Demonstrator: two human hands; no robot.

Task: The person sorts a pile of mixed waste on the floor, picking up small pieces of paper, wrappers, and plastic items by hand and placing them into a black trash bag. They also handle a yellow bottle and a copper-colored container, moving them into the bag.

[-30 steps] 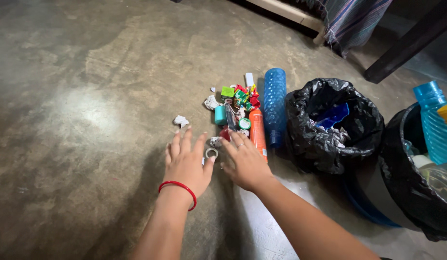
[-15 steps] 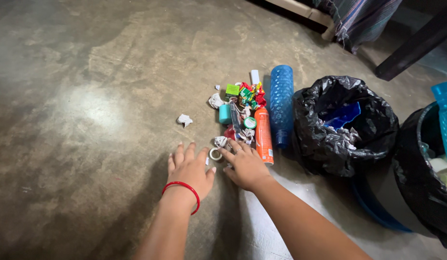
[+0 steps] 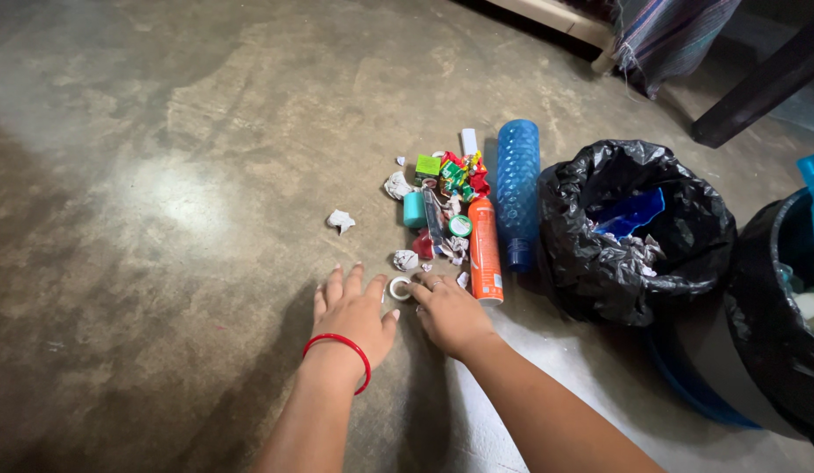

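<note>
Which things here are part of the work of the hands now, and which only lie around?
In hand:
- left hand, flat on the floor
- right hand, fingers at the small white ring
- small white ring

Lying about:
- orange spray can
- blue plastic bottle
- crumpled paper
- black bin bag

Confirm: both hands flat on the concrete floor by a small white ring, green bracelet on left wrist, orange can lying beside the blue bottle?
Not quite. The head view shows the bracelet on the left hand is red, not green. The rest holds: right hand, small white ring, orange can beside the blue bottle.
</note>
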